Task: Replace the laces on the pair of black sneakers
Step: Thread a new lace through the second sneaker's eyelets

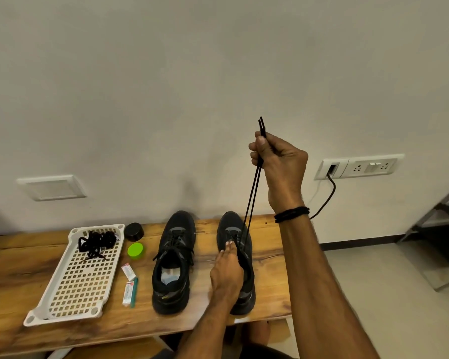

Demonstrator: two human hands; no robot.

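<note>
Holding lace (251, 200) ends taut above, right hand (278, 161) pinching; left hand (227, 270) grips seemingly part-laced sneaker (231, 224); other sneaker (178, 224), leftward, laced, untied

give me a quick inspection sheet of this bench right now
surface: wooden bench against the wall
job's things: left sneaker laced; right sneaker with lace pulled straight up; loose black laces in white tray
clutter: black lid, green lid, two small tubes
hands: right hand pinches both lace ends; left hand rests on right sneaker's tongue, fingers' grip unclear
cables: black cable plugged into wall socket panel
surroundings: blank wall plate, metal rack at right
</note>
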